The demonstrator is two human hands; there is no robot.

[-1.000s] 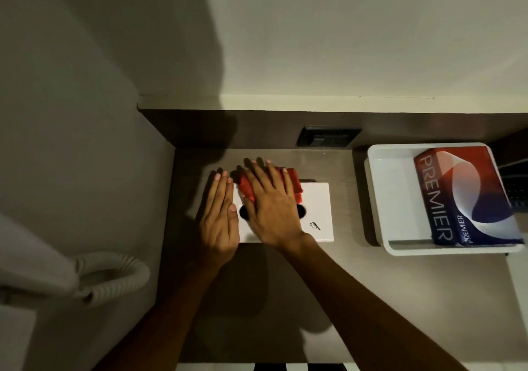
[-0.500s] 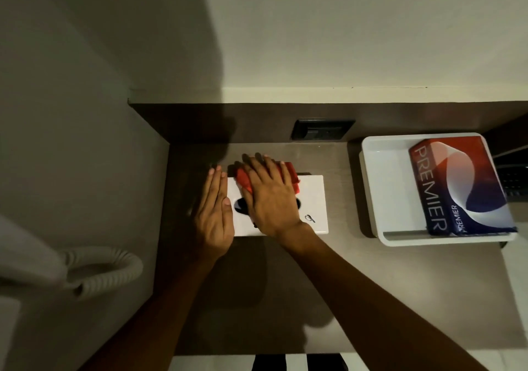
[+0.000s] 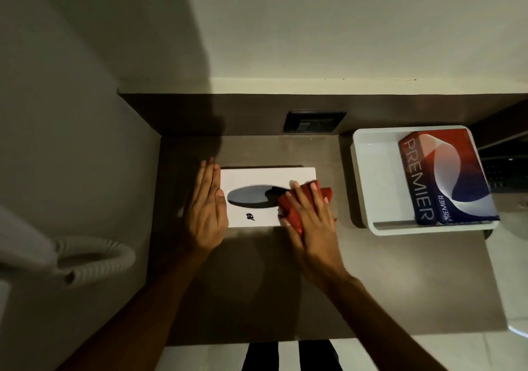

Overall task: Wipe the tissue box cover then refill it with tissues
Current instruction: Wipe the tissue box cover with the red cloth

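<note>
A white tissue box cover with a dark oval slot lies flat on the brown counter. My left hand rests flat against its left end, fingers together. My right hand presses a red cloth onto the cover's right end, and the cloth hangs slightly past the right edge. A red, white and blue pack of tissues marked PREMIER lies in a white tray at the right.
A dark wall socket sits in the back panel behind the cover. A coiled white cord hangs on the left wall. A dark device shows at the far right edge. The counter's front edge is near my body.
My right hand has slid the red cloth from the cover's left-middle to its right end, uncovering the oval slot. My left hand stays at the left end.
</note>
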